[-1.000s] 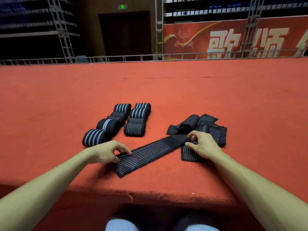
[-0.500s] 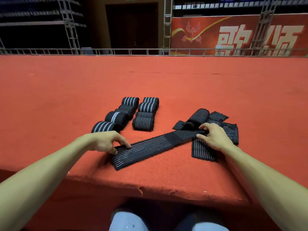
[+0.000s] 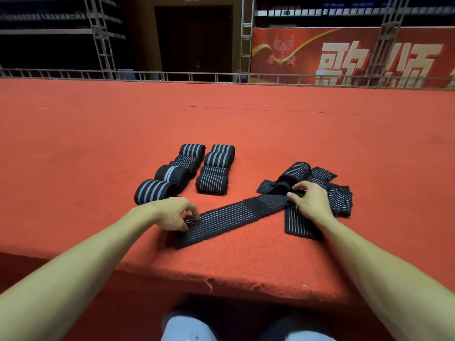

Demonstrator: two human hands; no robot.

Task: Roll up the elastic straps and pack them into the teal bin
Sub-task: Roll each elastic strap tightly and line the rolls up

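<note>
Starting the roll on the flat strap (image 3: 236, 215), which is stretched hand to hand. The left hand (image 3: 176, 214) has its fingers curled onto one end, and fingertips and thumb pinch the first fold. The right hand (image 3: 311, 200) is curled too, pinching the other end down.

- Rolled straps (image 3: 189, 173): two rows just beyond the left hand, one roll nearly touching its knuckles.
- Loose pile (image 3: 337, 195): under and beyond the right hand, with a half-curled strap (image 3: 294, 172) just past its fingertips.
- Teal bin: not in view, so packing looks some way off.

How I'd do this step:
- Make the first turn small and tight, since a slack core probably gives a fat, lopsided roll.
- Hold the strap edges square to the roll axis. It lies at a slant across the red carpet (image 3: 246, 262), so telescoping is likely.
- The right hand should give light tension only and feed toward the left.
- The dark patch mid-strap may be a fastener. Expect it to snag the carpet nap.
- The right end overlaps a loose strap, so lift it clear or that one may drag along.
</note>
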